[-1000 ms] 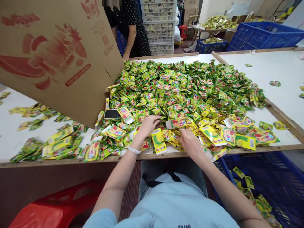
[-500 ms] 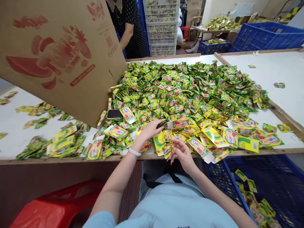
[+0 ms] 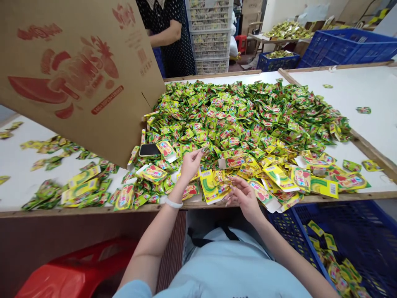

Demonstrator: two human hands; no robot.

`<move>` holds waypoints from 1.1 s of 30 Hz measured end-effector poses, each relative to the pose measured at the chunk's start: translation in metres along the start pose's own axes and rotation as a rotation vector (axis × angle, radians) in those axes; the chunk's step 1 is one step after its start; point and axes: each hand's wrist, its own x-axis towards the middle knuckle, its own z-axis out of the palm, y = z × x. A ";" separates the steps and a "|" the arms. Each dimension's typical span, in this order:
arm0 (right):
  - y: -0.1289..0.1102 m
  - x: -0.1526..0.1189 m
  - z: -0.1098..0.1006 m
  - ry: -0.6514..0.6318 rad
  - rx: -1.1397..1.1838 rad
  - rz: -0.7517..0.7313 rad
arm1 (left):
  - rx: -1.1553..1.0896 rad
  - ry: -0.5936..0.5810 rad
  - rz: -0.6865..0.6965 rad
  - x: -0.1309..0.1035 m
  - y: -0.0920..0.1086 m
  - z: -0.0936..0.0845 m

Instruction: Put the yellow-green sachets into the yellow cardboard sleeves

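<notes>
Left hand [image 3: 190, 165]: fingertips together at the small green foil packets [image 3: 248, 111], any hold unclear. Right hand [image 3: 245, 198]: fingers slightly apart, curled near small yellow foil packets [image 3: 221, 178]. Both hands were empty-looking only in part; contact could not be told.

My left hand [image 3: 191, 162] reaches forward, thumb and fingertips together, wrist banded; my right hand [image 3: 244, 196] angles inward, fingers curled.

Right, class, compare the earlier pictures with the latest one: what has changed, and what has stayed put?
The left hand has shifted left over the pile of sachets. The right hand has drawn back toward the table's front edge. Whether either took or released anything is unclear. The co-worker's forearm has lifted away from the far edge. The carton, phone and pile look unchanged.
</notes>
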 end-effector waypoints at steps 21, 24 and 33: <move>-0.010 -0.025 -0.004 -0.193 -0.563 -0.212 | -0.333 -0.009 0.122 -0.143 0.032 0.038; 0.004 -0.038 -0.019 -0.222 -0.452 -0.052 | -0.161 -0.105 0.277 -0.152 0.025 0.029; -0.004 -0.041 -0.040 -0.023 -0.275 0.005 | 0.742 -0.581 0.721 -0.074 -0.021 -0.030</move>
